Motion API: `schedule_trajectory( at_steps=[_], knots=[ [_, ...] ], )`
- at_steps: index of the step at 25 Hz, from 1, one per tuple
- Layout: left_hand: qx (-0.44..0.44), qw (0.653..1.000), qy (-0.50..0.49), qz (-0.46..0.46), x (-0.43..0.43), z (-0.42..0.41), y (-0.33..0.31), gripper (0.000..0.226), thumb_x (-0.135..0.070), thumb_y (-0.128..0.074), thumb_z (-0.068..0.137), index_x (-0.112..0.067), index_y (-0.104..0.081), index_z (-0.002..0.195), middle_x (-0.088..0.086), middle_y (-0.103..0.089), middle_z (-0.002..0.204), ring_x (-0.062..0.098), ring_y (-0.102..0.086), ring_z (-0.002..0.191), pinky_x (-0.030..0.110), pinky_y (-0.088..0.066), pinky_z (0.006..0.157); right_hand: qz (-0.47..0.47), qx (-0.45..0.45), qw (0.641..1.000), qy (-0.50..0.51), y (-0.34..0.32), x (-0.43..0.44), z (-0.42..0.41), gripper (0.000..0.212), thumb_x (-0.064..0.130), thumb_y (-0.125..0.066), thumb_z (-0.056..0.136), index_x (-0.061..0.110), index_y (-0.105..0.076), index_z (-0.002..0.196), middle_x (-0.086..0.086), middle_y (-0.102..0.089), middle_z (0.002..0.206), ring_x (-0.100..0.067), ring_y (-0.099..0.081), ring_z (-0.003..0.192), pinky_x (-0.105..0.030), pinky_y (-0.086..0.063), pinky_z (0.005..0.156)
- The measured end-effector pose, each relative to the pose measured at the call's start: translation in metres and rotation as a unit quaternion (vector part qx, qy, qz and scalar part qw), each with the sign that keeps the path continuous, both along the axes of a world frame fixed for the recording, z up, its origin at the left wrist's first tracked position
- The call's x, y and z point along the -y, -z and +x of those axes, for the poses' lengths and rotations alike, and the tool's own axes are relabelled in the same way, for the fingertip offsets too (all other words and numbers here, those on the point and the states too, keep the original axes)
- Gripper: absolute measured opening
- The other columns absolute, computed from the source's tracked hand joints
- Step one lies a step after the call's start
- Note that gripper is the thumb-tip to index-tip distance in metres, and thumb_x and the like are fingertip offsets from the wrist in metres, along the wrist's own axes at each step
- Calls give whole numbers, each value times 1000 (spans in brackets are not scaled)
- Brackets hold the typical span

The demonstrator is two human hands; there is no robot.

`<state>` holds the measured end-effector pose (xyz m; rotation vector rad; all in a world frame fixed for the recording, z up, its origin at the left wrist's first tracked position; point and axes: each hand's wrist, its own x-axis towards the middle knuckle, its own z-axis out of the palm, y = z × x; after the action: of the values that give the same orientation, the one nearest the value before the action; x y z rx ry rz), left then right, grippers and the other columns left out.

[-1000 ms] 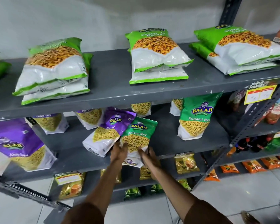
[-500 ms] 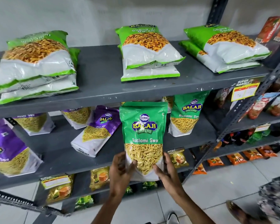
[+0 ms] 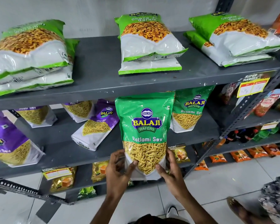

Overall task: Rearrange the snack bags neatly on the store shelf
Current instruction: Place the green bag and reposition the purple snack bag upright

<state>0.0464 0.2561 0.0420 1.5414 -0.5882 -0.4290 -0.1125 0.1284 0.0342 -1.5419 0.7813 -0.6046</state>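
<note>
A green Ratlami Sev bag (image 3: 145, 126) stands upright in front of the middle shelf (image 3: 58, 138). My left hand (image 3: 118, 172) grips its lower left corner, my right hand (image 3: 171, 172) its lower right corner. Behind it to the right stands a second green Ratlami Sev bag (image 3: 189, 110). A purple Aloo Sev bag (image 3: 97, 126) lies tilted on the shelf just left of the held bag. More purple bags (image 3: 8, 143) sit further left. The top shelf (image 3: 97, 65) carries three stacks of green and white Chana bags (image 3: 147, 41).
A dark slotted upright (image 3: 242, 113) bounds the shelf on the right, with a yellow price tag (image 3: 253, 86). Beyond it stand sauce pouches and bottles. Small yellow packets (image 3: 61, 178) fill the lower shelf. Another person's patterned clothing and foot (image 3: 275, 202) are at the bottom right.
Both hands took the green Ratlami Sev bag from its leaning spot on the middle shelf and lifted it upright toward me. It now stands taller, in front of the shelf edge.
</note>
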Motion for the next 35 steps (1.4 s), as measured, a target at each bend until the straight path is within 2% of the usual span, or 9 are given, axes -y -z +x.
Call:
schedule_trajectory(
  at_steps=[8,11,15,17,21,25,30,32,35],
  knots=[
    [-8,998,6,65,41,31,4,62,-34,-91,56,-28,-53,104,-2,-73,95,18,-76,81,52,-62,76,-15,-50,998,-43,10,51,25,69,40,-72,81,33,-35,139,21,-66,125,-5,-61,120,-28,-51,102],
    [7,996,-10,84,70,42,3,68,-13,-92,57,-30,-45,103,-6,-67,85,8,-67,68,35,-62,75,-21,-71,996,-43,16,82,49,71,10,-67,86,30,-33,144,9,-61,130,-15,-57,125,-38,-46,107],
    [49,994,-24,94,114,55,3,77,-7,-91,60,-13,-42,119,-7,-65,89,15,-65,80,7,-52,73,-39,-91,995,-11,8,114,83,70,-8,-62,85,18,-34,144,3,-57,120,-14,-52,120,-39,-41,110],
    [41,994,-18,97,130,59,7,74,-2,-89,62,-17,-44,118,-2,-67,97,17,-67,89,11,-55,82,-42,-99,994,-6,11,126,93,73,-13,-60,84,13,-30,146,-2,-56,129,-10,-47,123,-33,-39,110],
    [15,995,-25,98,149,69,23,73,7,-87,61,-23,-45,113,0,-68,109,24,-69,108,47,-58,95,-72,-76,994,-27,26,144,100,80,-16,-62,78,14,-29,144,-14,-52,139,-15,-47,128,-45,-41,113],
    [18,994,-23,104,158,70,24,69,4,-85,67,-24,-44,114,2,-66,117,22,-66,112,41,-55,98,-75,-98,992,-39,27,149,104,81,-15,-63,78,13,-26,145,-2,-46,135,-18,-45,131,-23,-40,106],
    [135,982,24,129,135,90,28,57,-17,-83,72,-19,-53,121,2,-64,123,18,-60,113,34,-51,98,-20,-67,970,234,46,89,111,78,-3,-59,59,12,-41,133,-18,-47,128,-33,-51,113,-40,-44,100],
    [180,976,25,116,119,114,16,44,-24,-71,85,-15,-55,126,4,-66,125,18,-61,114,30,-47,100,6,-7,979,205,46,43,137,58,2,-56,62,19,-49,117,-15,-54,107,-27,-56,90,-40,-51,81],
    [232,965,12,125,88,166,-1,36,-33,-52,97,-13,-58,125,13,-70,116,28,-65,106,34,-49,95,1,-6,995,104,45,-1,187,32,3,-64,83,22,-57,108,-11,-65,91,-6,-58,71,-14,-46,64]
  ],
)
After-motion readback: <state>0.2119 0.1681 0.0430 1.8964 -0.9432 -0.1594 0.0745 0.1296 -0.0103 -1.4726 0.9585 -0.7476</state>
